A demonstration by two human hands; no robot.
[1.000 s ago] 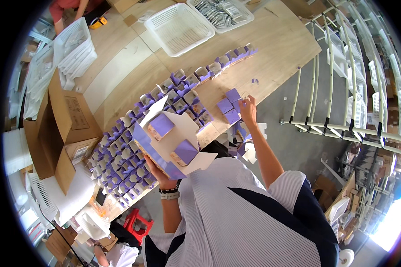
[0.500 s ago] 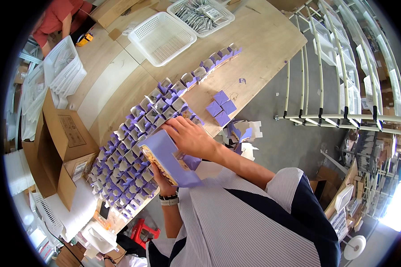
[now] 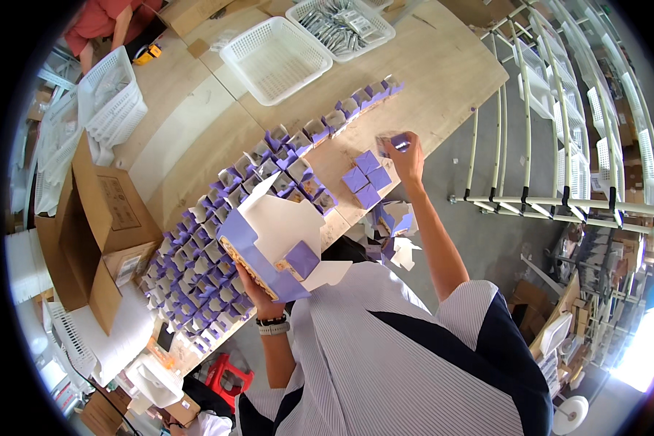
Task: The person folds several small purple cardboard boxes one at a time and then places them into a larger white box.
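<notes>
My left hand [image 3: 254, 291] grips the lower left side of a large purple carton [image 3: 251, 247] with printed edges. Its top stands open with white flaps raised, and one small closed purple box [image 3: 302, 259] sits inside. Out on the table to the right, my right hand [image 3: 408, 156] has its fingers closed on a small purple piece [image 3: 399, 143], whose kind I cannot make out. Beside that hand lie several closed purple boxes [image 3: 367, 176] in a cluster. Rows of small open-topped purple boxes [image 3: 211, 254] cover the table beyond the carton.
A white basket [image 3: 276, 62] and another holding silvery packets [image 3: 338, 27] stand at the back. At left are an open brown carton [image 3: 98, 240] and stacked white baskets [image 3: 111, 98]. A co-worker's arm [image 3: 121, 27] shows at upper left. Metal racking [image 3: 559, 192] rises on the right.
My right hand has left the carton and reached right to the small purple piece on the table. The carton's flaps now stand open, showing its inside. My left hand still holds it.
</notes>
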